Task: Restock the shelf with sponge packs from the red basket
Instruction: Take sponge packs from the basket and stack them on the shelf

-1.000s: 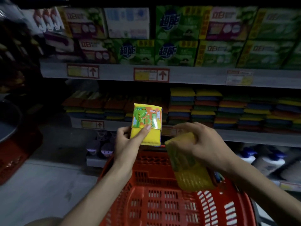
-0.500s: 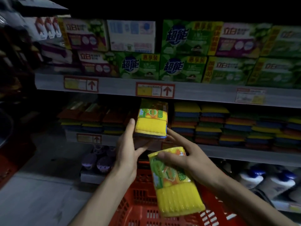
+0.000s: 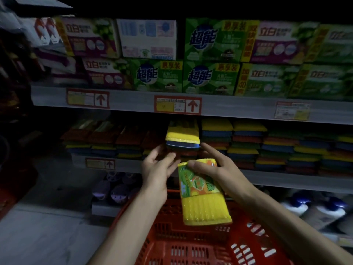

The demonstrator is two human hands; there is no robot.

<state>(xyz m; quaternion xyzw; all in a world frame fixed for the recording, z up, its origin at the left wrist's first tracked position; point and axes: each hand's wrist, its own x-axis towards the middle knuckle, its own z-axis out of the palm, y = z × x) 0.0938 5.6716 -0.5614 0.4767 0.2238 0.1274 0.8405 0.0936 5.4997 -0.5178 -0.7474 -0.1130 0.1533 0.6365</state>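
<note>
Restocking a dimly lit aisle, you stand over the red basket [image 3: 172, 251] with one sponge pack shelved and another in hand. The shelved sponge pack [image 3: 182, 135] lies flat, yellow face up, on top of a column on the middle shelf [image 3: 277, 179], its front edge jutting a little proud of its neighbours. Your left grip [image 3: 157, 170] sits just below it, fingers loose and holding nothing, likely placed to steady the pack or nudge it back. Whether the fingertips touch it cannot be told in this light.

Your right grip [image 3: 221, 169] is closed on the second sponge pack [image 3: 204, 203], thumb across the printed label, the yellow end hanging down above the basket. Its index finger reaches forward to the shelved pack's right corner, which suggests the hold is kept high on the pack so that one finger is free to help square things up.

The next placement looks to call for a gap. The sponge stacks [image 3: 246, 144] to the right rise nearly as high, while the darker stacks [image 3: 107, 142] to the left sit lower and offer more headroom. The shelf above, with its red-framed price tag [image 3: 177, 105] and green and purple detergent boxes [image 3: 210, 54], caps how high a column can go. Lower down, pale bottles [image 3: 313, 209] stand at right and purple items [image 3: 114, 188], too blurred to name, at left. What remains in the basket cannot be told from here.
</note>
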